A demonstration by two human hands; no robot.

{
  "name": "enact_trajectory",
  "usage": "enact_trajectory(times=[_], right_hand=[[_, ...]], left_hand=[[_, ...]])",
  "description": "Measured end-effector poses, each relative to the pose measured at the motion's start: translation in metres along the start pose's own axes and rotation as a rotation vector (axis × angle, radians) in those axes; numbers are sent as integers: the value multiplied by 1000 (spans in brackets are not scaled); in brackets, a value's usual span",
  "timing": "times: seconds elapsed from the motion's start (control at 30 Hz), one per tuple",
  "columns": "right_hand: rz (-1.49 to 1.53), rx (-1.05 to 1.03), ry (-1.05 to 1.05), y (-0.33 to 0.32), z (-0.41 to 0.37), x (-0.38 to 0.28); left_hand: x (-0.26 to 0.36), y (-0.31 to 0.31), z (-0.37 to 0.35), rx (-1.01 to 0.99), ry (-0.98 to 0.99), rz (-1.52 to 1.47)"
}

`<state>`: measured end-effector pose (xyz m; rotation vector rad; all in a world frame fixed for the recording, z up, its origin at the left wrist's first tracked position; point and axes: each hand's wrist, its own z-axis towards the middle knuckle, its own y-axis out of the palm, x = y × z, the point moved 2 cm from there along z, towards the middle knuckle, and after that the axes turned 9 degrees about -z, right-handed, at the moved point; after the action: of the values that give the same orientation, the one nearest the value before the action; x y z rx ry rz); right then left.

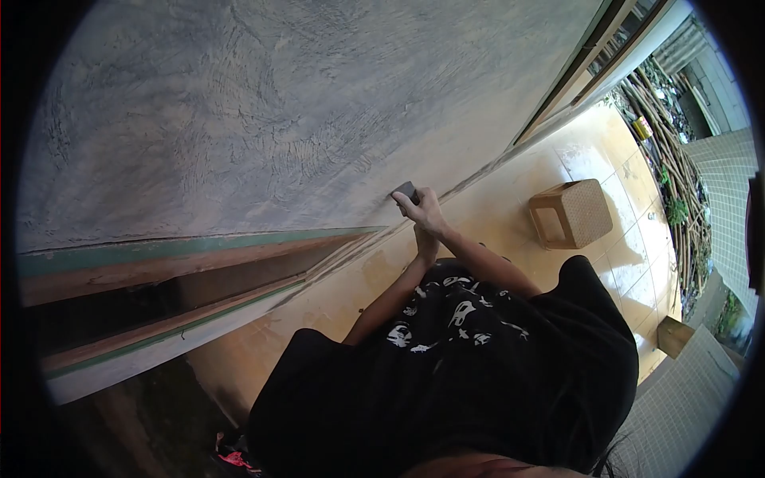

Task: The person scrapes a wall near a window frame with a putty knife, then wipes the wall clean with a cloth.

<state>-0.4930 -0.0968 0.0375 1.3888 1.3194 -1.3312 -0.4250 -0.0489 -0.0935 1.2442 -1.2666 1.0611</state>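
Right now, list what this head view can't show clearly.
In head view:
Small dark-grey block: partly covered by the right grip.
Left grip: fingertips hidden behind the right grip.
Pink-and-black item, lower left: too small and dim to identify.
Dark recess beside the long green strip: interior lost in shadow.

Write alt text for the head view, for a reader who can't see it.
The right hand of a person in a black shirt holds a small dark block at a rough gray wall, with the left hand close by the right wrist. A brown stool sits on the tiled floor toward the picture's right.
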Motion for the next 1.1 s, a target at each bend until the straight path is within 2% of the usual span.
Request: enact_trajectory(times=[0.13, 0.2, 0.23, 0.3, 0.37, 0.43, 0.5, 0.57, 0.63, 0.73, 0.8, 0.93, 1.03, 1.1], right_hand=[[22, -17, 5, 0, 0, 0], [4, -33, 31, -2, -3, -2], [5, -33, 36, -3, -4, -2], [9, -14, 93, -5, -4, 2], [-11, 1, 86, -5, -3, 5], [-32, 14, 83, -6, -2, 4], [-24, 32, 62, -5, -3, 5], [-36, 30, 55, -6, -1, 9], [-48, 19, 53, -2, -5, 11], [-71, 30, 115, -9, -2, -14], [-109, 85, 3, -14, -11, -49], [-57, 53, -15, -10, 0, -16], [-28, 8, 101, -8, -3, 7], [-106, 23, 97, -12, -3, -3]], left_hand=[[28, 5, -6, -15, -16, 41], [28, 8, -7, -11, 107, -18], [40, 9, -9, -11, 102, -16], [50, 12, -14, -26, -177, -72], [50, 14, -13, -47, -185, -101], [40, 14, -13, -67, -195, -131], [22, 10, -12, -89, -62, 13], [-23, -1, -6, -159, -112, 16], [-34, -6, -9, -220, -166, 19], [-21, 7, -1, -193, -121, -18], [-13, 15, -18, -149, -118, -48], [14, 14, -9, -70, -44, -85], [10, 11, -11, -39, -7, -95], [1, 17, -12, 76, 181, 167]])
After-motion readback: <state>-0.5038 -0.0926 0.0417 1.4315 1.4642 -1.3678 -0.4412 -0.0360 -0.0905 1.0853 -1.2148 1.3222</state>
